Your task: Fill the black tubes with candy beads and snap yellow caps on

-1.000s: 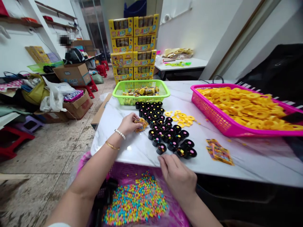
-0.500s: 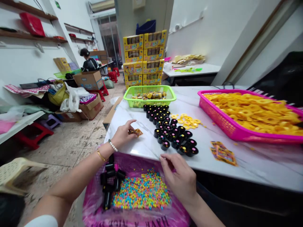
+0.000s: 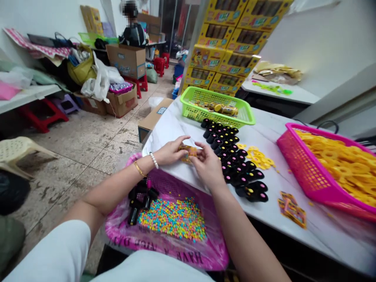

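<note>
1. While both forearms are slanting inward from below, a plastic-lined pink basket (image 3: 219,258) is sitting between them, beneath the edge of the desk (image 3: 173,125), holding small multicoloured balls (image 3: 173,219) and several black tubes (image 3: 135,211).
2. Above the desk's near left part, a small printed piece (image 3: 192,151) is being held between the two hands; it is showing orange and yellow with darker marks, though blur and fingers are hiding its print and part of its outline.
3. Its long axis is running roughly crosswise, one end pointing toward each hand; which face is its front, I cannot tell.
4. The left hand (image 3: 171,152) is extending from a wrist wearing a white beaded bracelet (image 3: 154,160) and a gold bangle (image 3: 139,169); its fingers are grasping the piece's left end, one stretching out above it.
5. The right hand (image 3: 209,164) is facing knuckles up, its fingers curling leftward and pinching the right end.
6. Just right of that hand, black cups (image 3: 252,192) with pink or yellow dots are standing in crowded rows; more printed pieces (image 3: 293,211) are lying farther right, and yellow rings (image 3: 258,158) are lying behind the cups.
7. Farther back, a green basket (image 3: 217,119) is resting on the desk, with yellow boxes (image 3: 226,58) towering behind it.
</note>
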A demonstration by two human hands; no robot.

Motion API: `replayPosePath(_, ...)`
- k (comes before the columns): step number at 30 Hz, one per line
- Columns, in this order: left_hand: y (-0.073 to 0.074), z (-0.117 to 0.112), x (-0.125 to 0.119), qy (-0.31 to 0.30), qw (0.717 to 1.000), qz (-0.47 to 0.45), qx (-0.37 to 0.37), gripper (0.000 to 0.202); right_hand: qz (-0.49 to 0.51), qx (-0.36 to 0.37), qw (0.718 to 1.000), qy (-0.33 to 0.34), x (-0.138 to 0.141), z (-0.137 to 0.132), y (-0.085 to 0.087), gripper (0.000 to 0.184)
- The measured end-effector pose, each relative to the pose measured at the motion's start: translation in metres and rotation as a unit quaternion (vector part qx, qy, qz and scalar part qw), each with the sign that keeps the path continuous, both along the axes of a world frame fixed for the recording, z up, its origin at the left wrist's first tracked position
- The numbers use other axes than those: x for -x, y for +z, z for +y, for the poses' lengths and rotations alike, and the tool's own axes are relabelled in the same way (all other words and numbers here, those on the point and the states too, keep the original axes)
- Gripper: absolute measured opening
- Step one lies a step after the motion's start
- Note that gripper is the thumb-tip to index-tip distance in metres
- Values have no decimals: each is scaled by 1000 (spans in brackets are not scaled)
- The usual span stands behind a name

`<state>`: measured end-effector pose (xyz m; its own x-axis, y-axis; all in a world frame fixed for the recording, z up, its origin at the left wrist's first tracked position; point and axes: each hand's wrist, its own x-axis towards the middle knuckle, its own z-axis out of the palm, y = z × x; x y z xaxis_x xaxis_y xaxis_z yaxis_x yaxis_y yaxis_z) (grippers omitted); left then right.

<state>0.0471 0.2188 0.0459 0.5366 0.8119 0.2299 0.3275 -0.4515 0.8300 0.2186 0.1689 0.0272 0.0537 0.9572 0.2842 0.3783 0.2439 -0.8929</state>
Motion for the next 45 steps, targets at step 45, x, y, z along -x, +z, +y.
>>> replayPosePath(45, -16, -24, -23, 164, 894, -384, 163, 41, -66, -55, 996, 34, 23, -15, 2, 38)
